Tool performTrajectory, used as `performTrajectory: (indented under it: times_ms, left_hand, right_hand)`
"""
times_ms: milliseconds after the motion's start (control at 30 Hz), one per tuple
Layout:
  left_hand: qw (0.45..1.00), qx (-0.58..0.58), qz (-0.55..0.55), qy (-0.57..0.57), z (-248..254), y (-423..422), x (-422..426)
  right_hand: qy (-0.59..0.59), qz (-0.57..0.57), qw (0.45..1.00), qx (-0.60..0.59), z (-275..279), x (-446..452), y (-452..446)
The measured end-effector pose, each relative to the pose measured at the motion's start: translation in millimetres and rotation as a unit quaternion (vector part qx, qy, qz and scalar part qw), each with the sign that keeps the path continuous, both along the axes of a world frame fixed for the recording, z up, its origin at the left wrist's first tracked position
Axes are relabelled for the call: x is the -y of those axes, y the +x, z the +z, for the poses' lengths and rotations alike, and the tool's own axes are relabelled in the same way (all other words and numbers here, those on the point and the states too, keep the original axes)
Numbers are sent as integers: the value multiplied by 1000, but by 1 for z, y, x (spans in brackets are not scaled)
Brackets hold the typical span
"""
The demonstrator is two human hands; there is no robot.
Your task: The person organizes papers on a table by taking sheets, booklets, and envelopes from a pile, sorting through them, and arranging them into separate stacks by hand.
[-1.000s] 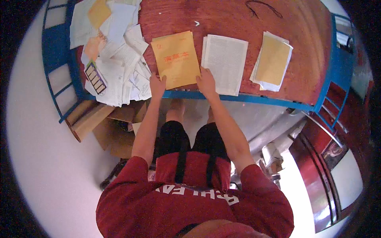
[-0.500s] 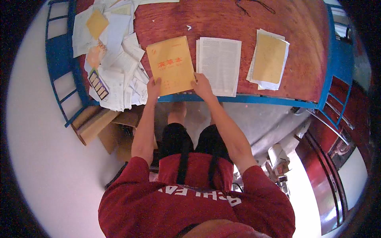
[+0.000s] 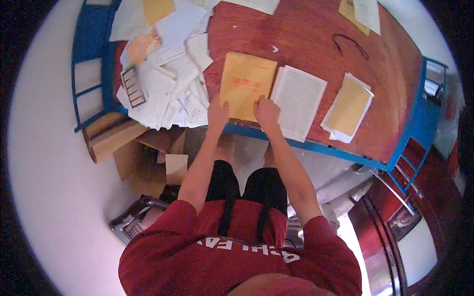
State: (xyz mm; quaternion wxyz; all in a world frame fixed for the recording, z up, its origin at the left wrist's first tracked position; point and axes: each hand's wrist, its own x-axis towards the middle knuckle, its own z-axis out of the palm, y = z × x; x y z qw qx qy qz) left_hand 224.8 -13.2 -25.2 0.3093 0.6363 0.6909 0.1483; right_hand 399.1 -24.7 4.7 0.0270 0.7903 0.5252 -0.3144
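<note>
A yellow exercise book (image 3: 247, 85) with red lettering on its cover is held near the table's front edge. My left hand (image 3: 218, 113) grips its lower left corner, thumb on the cover. Closed on the lower right side is my right hand (image 3: 266, 111), fingers curled. Whether the book rests on the tabletop or is slightly raised, I cannot tell. Close to its right side lies a stack of printed pages (image 3: 300, 101). Farther right sits a smaller paper stack (image 3: 349, 108) with a tan sheet on top.
Loose papers (image 3: 173, 74) heap up on the left of the reddish wooden table (image 3: 306, 34), with a dark-framed slotted item (image 3: 133, 88) on them. A dark cord (image 3: 350, 44) lies toward the back. Blue metal rails (image 3: 340, 152) edge the table. Cardboard boxes (image 3: 140, 163) stand below left.
My view has turned, so the table appears tilted and shifted rightward. Both hands keep hold of the exercise book; my right hand's fingers look more curled. More of the table's back shows.
</note>
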Motion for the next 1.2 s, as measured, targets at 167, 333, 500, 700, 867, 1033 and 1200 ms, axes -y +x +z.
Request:
performTrajectory:
  times_ms: [167,333,500,700,867,1033,1200]
  left_hand:
    - [993,72,86,-43,5,-37,5]
    - [964,182,175,-85,-2,-95,4]
    - [787,436,386,-203,2,-139,-4]
    - [785,457,370,-196,-16,-164,-5]
    - [751,495,392,-192,-3,-160,-11]
    - [743,488,410,-202,-10,-156,-14]
    - [685,529,453,-212,-26,-157,-16]
  right_hand:
    - [28,37,999,15,11,-34,-43]
    - [103,7,969,-223,-21,-50,-102]
    - [227,-32,930,-288,-49,-74,-151]
    - [307,67,927,-206,-80,-112,-158]
    - [269,36,941,-201,-103,-138,-152]
    - [115,-99,855,-496,-74,-144,-160]
    - [124,-138,818,-544,-20,-124,-152]
